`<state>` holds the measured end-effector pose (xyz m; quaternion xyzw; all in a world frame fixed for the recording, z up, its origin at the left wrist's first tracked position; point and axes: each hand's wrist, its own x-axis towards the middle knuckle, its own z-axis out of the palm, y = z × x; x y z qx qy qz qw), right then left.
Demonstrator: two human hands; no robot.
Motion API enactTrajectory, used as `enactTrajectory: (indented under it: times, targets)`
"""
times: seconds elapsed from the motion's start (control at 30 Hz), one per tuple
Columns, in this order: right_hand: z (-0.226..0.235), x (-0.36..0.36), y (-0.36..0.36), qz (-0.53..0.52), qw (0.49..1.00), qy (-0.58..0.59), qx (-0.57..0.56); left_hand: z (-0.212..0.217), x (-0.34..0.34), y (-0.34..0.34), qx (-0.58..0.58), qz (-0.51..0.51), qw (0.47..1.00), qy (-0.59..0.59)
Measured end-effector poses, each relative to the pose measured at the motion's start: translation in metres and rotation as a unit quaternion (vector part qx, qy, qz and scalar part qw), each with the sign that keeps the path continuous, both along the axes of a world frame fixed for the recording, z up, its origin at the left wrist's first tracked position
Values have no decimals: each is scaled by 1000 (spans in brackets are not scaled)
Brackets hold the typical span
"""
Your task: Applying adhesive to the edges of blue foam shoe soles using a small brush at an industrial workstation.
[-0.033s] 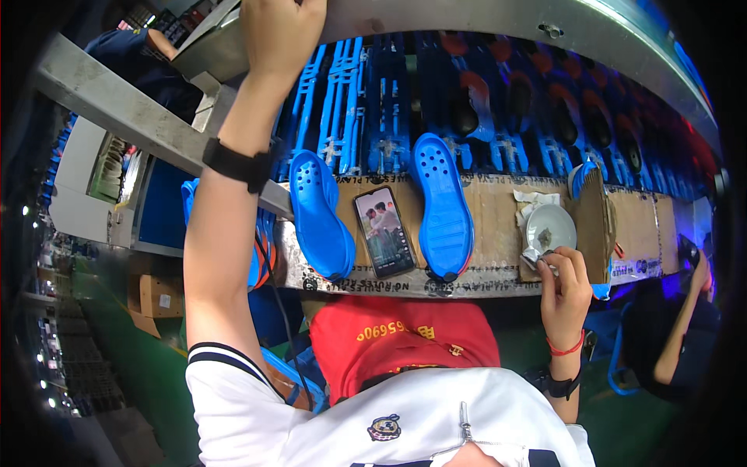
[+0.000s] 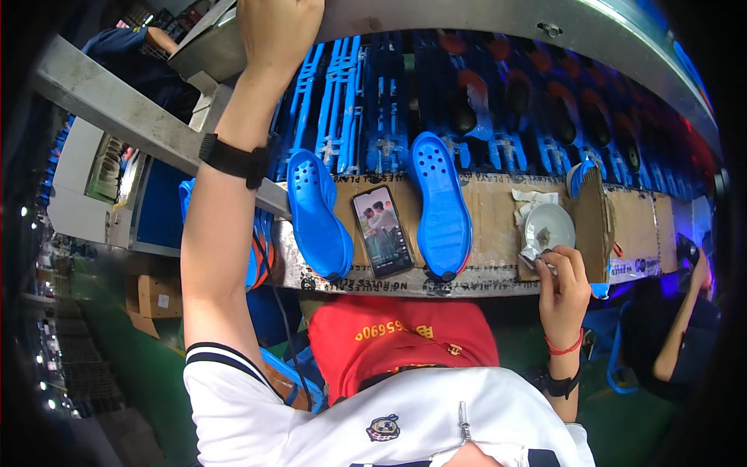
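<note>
At the top edge my left hand reaches up over a grey metal beam; its fingers are hidden, so I cannot tell what they do. Beside a small white bowl, my right hand pinches a crumpled white piece that looks like tissue or cloth. Something small and greyish lies inside the bowl. Two blue shoe soles, with holes at the far ends, lie on the cardboard-covered ledge. Between them rests a phone with its screen lit.
Behind the ledge runs a conveyor with blue racks carrying dark and orange shoe parts. A metal beam crosses above it. An upright cardboard flap stands right of the bowl. Other people are at the far left and right.
</note>
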<state>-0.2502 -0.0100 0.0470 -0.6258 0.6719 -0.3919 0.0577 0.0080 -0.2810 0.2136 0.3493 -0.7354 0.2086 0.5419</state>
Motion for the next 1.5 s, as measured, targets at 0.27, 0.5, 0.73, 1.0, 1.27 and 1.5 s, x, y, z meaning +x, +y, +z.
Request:
enactTrajectory:
  times: [0.27,0.5,0.73,1.0,1.27,1.5]
  targets:
    - [-2,1,-4,-4,1000,15,-3,-12,1,-16,-48,2,996,-69]
    - [-2,-1,-2,-11,1000,18,8,-32,5,5,-91,37,989,-112]
    - [-2,-7,-1,-18,999,39,19,-63,4,43,43,-78,996,-33]
    - [-16,-21,-2,-65,994,85,21,-142,-21,160,447,-178,874,63]
    - [-25,-24,-8,-93,986,138,9,-223,-42,196,574,-66,814,52]
    - [-32,-30,-14,-111,981,151,43,-243,-31,175,620,-55,777,94]
